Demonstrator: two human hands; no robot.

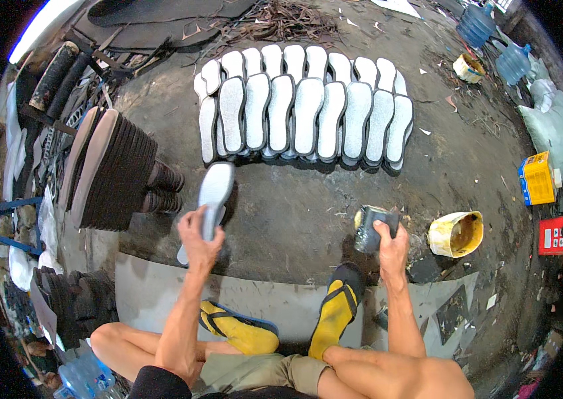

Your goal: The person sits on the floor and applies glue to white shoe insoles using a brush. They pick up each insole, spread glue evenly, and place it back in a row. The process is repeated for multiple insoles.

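My left hand (pixel 200 239) grips a shoe sole (pixel 217 185) by its near end; its upper face is pale grey-white and its edge dark. Part of another pale sole (pixel 182 255) shows beneath that hand. On the right, my right hand (pixel 391 247) is closed around a dark, block-shaped brush (pixel 367 234) with yellowish residue on its far left corner. Just right of it stands a cream bucket (pixel 436 238), stained yellow-brown inside. Beyond both hands, several pale soles with dark edges (pixel 308 116) lie in two overlapping rows on the floor.
Dark brown soles (pixel 112 176) are stacked on the left, with more piled (pixel 82 299) nearer me. A grey sheet (pixel 155 289) lies under my sandaled, yellow-socked feet. At right are a yellow-blue can (pixel 538 178), a red box (pixel 554 235), a small tub (pixel 469 68) and water jugs (pixel 476 25).
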